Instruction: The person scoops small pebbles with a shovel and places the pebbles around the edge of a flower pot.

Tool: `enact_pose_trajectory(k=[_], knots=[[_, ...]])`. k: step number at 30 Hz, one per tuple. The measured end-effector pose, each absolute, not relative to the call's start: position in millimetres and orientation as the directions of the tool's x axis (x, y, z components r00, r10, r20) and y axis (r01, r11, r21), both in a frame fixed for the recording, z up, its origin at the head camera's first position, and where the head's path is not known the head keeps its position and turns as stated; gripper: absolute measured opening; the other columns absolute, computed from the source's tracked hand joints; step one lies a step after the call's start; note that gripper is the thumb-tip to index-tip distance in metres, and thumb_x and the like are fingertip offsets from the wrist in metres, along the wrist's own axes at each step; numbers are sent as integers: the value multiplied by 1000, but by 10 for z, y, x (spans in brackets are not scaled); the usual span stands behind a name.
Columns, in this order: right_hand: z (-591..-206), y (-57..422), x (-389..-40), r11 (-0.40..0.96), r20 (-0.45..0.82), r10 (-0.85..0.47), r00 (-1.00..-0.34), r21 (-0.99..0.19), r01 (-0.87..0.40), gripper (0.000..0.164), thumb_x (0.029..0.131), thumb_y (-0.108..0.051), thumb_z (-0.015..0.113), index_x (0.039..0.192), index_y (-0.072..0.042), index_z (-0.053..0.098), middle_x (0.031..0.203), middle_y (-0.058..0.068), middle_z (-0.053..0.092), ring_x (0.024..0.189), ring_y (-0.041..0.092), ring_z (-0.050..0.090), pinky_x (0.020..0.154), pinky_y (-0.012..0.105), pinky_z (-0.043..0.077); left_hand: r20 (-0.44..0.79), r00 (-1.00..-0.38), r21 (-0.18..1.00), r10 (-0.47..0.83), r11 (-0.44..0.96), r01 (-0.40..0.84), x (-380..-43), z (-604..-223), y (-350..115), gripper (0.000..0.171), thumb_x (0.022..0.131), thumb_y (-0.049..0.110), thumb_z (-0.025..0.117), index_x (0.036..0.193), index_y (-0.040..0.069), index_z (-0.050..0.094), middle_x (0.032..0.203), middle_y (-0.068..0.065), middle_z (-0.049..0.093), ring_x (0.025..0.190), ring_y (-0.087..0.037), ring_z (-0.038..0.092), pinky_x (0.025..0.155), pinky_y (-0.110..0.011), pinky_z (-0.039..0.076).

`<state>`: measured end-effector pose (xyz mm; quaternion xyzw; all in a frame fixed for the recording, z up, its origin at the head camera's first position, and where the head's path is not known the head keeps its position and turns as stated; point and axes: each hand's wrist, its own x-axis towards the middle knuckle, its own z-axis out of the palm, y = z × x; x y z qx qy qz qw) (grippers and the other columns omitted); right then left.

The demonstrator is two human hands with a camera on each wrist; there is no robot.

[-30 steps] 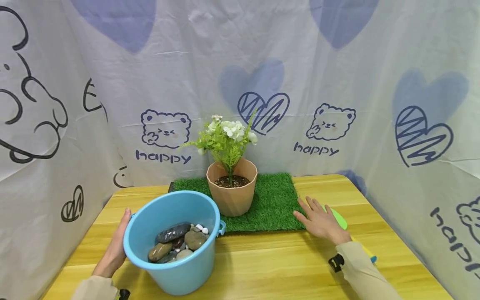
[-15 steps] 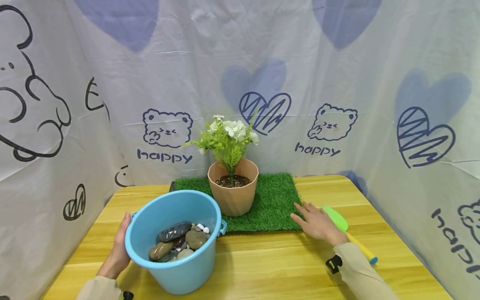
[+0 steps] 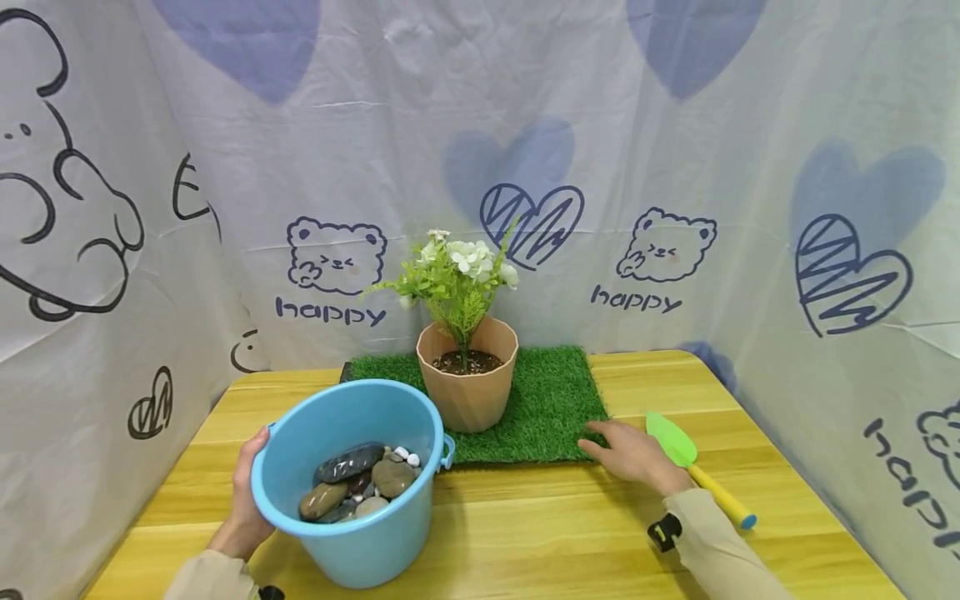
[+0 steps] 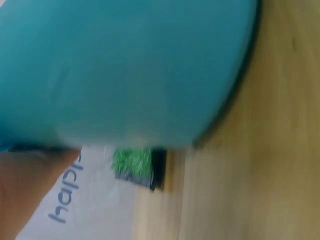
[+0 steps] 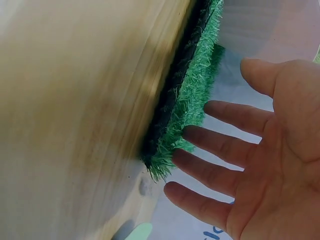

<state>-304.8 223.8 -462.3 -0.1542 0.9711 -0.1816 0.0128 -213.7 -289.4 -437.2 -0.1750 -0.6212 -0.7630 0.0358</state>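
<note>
A light blue bucket [image 3: 367,550] with several stones [image 3: 356,483] inside stands at the left front of the table. My left hand [image 3: 247,500] is against its left outer side, the top finger reaching just under the rim. The left wrist view shows only part of this hand [image 4: 25,185] beside the bucket wall [image 4: 125,70]; its other fingers are hidden. My right hand [image 3: 637,454] hovers at the right front corner of a green artificial grass mat [image 3: 555,408]. In the right wrist view that hand [image 5: 270,160] has its fingers extended and spread, holding nothing.
A beige flowerpot [image 3: 465,400] with white flowers [image 3: 468,260] stands on the mat behind the bucket. A trowel with a green blade [image 3: 671,437] and yellow handle [image 3: 720,496] lies right of my right hand. Printed cloth [image 3: 420,158] hangs around the wooden table [image 3: 525,533].
My right hand has drawn back toward me and slightly left, uncovering more of the trowel. The left hand stays at the bucket, shifting slightly. The bucket stays in place.
</note>
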Motion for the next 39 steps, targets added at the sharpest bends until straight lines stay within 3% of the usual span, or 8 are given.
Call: enact_pose_trajectory(k=[11,22,30,39], knots=[[-4653,2127,-3028,876,92,-321,-943,-350,-332,45,99,-37,55,131,-7,61,130,15,63,120,36,59,98,55,45,290,-954,871,77,-435,230,-2110,-4372,-2748,51,104,40,16,115,24,63,113,10,68,104,-7,62,93,-28,46],[-4626,1922,-3041,860,130,-329,-935,-368,-354,36,97,-36,59,122,-12,69,118,6,70,107,26,66,90,48,51,259,-966,876,10,-424,230,-2095,-4353,-2697,50,104,43,17,108,22,62,107,9,68,100,-9,61,92,-31,46],[-4672,1847,-2980,824,131,-349,-928,-428,-371,34,95,-36,61,120,-15,70,112,-1,72,101,20,68,86,44,53,264,-965,871,-1,-429,238,-2138,-4436,-2735,49,104,44,18,112,22,61,111,8,68,102,-10,62,92,-31,47],[-4655,1765,-2959,800,135,-349,-928,-473,-369,32,94,-34,63,119,-16,71,111,-2,73,103,19,67,90,44,52,268,-963,878,35,-421,229,-2179,-4440,-2673,47,104,46,19,106,23,60,106,8,66,98,-9,60,90,-30,47]])
